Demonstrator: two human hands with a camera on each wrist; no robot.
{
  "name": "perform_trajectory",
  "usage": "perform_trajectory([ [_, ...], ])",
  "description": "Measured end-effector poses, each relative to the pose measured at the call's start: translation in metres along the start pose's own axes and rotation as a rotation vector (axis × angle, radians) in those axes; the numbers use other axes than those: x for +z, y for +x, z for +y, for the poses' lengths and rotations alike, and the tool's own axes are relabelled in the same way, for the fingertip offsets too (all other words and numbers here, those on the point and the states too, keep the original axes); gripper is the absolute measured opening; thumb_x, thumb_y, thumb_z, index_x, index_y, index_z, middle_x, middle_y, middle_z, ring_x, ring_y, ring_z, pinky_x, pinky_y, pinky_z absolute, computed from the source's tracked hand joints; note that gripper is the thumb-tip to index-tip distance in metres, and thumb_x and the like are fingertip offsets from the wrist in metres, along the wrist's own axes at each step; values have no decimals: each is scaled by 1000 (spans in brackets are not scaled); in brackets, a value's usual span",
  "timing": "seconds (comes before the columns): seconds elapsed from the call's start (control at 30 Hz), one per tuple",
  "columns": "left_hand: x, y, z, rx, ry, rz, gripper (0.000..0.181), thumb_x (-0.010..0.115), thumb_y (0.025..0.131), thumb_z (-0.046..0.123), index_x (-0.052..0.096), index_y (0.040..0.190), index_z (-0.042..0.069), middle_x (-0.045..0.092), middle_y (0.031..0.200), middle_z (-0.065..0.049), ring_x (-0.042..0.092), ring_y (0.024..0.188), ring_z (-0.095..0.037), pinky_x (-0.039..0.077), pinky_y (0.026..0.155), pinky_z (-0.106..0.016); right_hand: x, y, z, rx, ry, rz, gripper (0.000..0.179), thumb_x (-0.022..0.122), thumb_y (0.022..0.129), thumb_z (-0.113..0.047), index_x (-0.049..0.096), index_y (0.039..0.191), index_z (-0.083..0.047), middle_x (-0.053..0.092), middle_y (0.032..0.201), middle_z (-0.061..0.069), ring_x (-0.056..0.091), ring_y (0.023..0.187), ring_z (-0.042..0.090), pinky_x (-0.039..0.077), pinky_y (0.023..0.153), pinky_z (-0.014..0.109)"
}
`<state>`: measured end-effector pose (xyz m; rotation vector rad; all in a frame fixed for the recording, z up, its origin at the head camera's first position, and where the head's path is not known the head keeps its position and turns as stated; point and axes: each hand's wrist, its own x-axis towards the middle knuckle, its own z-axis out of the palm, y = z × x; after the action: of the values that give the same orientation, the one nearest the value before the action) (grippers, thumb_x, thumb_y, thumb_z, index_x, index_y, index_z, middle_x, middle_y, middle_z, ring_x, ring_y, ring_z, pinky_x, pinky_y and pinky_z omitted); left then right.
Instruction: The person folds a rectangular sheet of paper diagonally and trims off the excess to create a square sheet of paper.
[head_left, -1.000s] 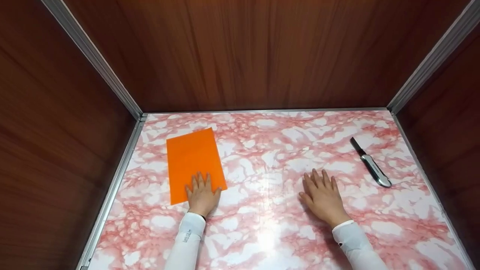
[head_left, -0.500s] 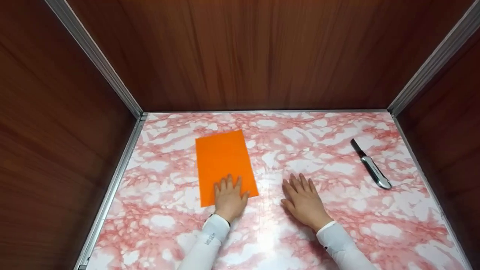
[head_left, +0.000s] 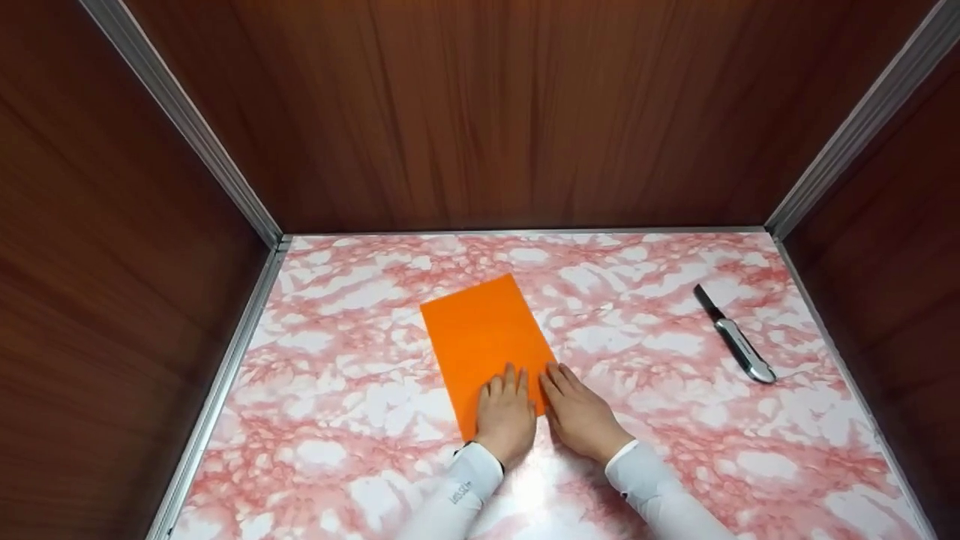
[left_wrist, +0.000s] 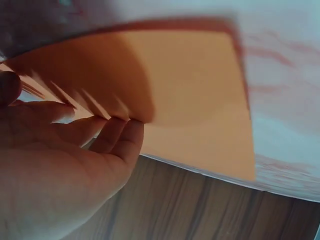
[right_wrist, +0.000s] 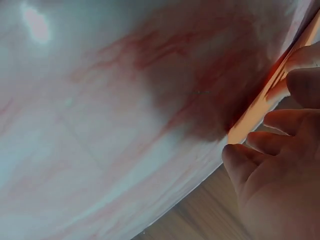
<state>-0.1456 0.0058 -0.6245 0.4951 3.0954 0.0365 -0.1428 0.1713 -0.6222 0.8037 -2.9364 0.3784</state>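
A flat sheet of orange paper [head_left: 484, 334] lies turned at a slant in the middle of the table. My left hand [head_left: 506, 420] rests on its near end, fingertips touching the surface. In the left wrist view, the fingers of that hand [left_wrist: 75, 145] cast shadows on the paper [left_wrist: 200, 95]. Beside it my right hand [head_left: 585, 412] has its fingertips on the sheet's right edge close to the near right corner. The right wrist view has the fingers of my right hand [right_wrist: 280, 160] reaching along the strip of paper [right_wrist: 245, 122]. Neither hand curls round it.
To the right on the pink and white marbled table [head_left: 337, 442] lies a utility knife [head_left: 739, 345] with a silver and black handle, its dark end pointing away. Brown wood-grain panels [head_left: 480, 120] with metal edge strips [head_left: 202, 142] stand along the back and both sides.
My left hand has slid the orange paper rightward to the middle, and the sheet has turned to a greater slant. My right hand has moved left onto the paper's edge.
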Motion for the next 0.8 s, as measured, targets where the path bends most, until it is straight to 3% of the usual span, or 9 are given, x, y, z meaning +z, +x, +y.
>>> perform_trajectory([
  [0.13, -1, -4, 3, 41, 1, 24, 55, 45, 102, 37, 41, 148, 7, 35, 153, -13, 39, 125, -32, 33, 101, -45, 3, -1, -1, 25, -9, -28, 57, 60, 96, -26, 45, 142, 5, 40, 147, 23, 33, 137, 38, 31, 109, 45],
  [0.3, -5, -4, -4, 90, -68, 12, 56, 48, 100, 39, 42, 148, 11, 35, 153, -12, 39, 127, -31, 31, 104, -46, 7, -3, 2, 25, -18, -31, 62, 59, 96, -36, 44, 143, 3, 39, 148, 22, 31, 139, 37, 29, 110, 45],
  [0.4, -6, -3, -19, 113, -114, -6, 59, 50, 98, 44, 41, 149, 14, 35, 153, -12, 36, 132, -32, 26, 108, -51, 8, -6, 8, 5, -7, -38, 64, 57, 97, -40, 42, 146, -1, 35, 151, 19, 27, 141, 35, 27, 111, 44],
  [0.67, -3, -8, -79, 151, -140, -113, 74, 47, 95, 58, 30, 154, 18, 19, 159, -14, 15, 145, -34, 9, 111, -60, -4, -20, 35, -44, 72, -106, 64, 60, 95, -37, 41, 148, -8, 31, 155, 14, 26, 142, 30, 26, 111, 46],
  [0.8, -2, -12, -91, 179, -151, -103, 78, 47, 92, 63, 30, 154, 19, 19, 159, -14, 15, 145, -34, 7, 112, -60, -16, -24, 46, -30, 82, -119, 62, 64, 93, -32, 45, 146, -7, 34, 154, 14, 29, 141, 31, 28, 110, 47],
])
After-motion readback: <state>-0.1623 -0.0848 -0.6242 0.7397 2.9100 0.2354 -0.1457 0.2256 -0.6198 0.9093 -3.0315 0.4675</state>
